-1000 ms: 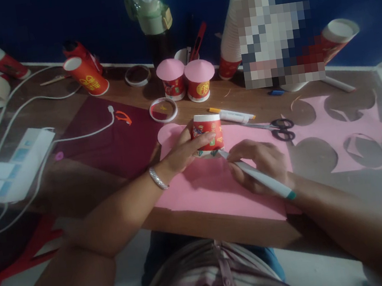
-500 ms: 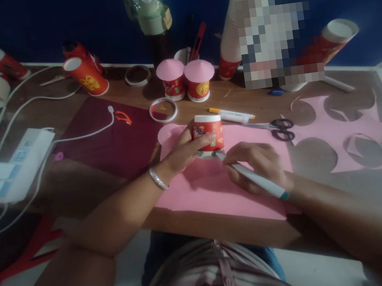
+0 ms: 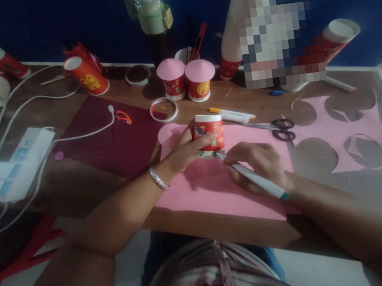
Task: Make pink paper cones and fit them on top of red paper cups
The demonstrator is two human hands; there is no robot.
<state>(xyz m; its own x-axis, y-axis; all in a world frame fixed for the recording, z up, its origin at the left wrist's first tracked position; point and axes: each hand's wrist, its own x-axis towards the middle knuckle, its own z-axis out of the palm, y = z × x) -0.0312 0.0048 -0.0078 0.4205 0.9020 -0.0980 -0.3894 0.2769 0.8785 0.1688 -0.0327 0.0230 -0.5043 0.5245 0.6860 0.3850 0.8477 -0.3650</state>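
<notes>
A red and white paper cup [image 3: 214, 129] is gripped by my left hand [image 3: 191, 145], thumb across its printed side. My right hand [image 3: 259, 164] is closed around a white marker [image 3: 257, 180] with a green end. The marker's tip meets the cup's lower white band, where small green marks show. Pink paper [image 3: 211, 187] lies under both hands, with a pink disc [image 3: 168, 134] at its upper left corner. Behind the cup stand two red cups wearing cone-shaped pink paper tops, one left [image 3: 170, 70] and one right [image 3: 200, 71].
Dark-handled scissors [image 3: 282, 130] and an orange-tipped marker [image 3: 233, 115] lie beyond the pink paper. Pink paper scraps [image 3: 339, 142] with round cutouts spread to the right. A tape roll [image 3: 163, 110], white cables [image 3: 81, 137] and a power strip [image 3: 27, 164] are leftward. A tall cup stack [image 3: 232, 29] leans behind.
The whole view shifts very slightly. Both hands keep their grip, and the marker's tip stays at the cup's lower band with barely any visible movement.
</notes>
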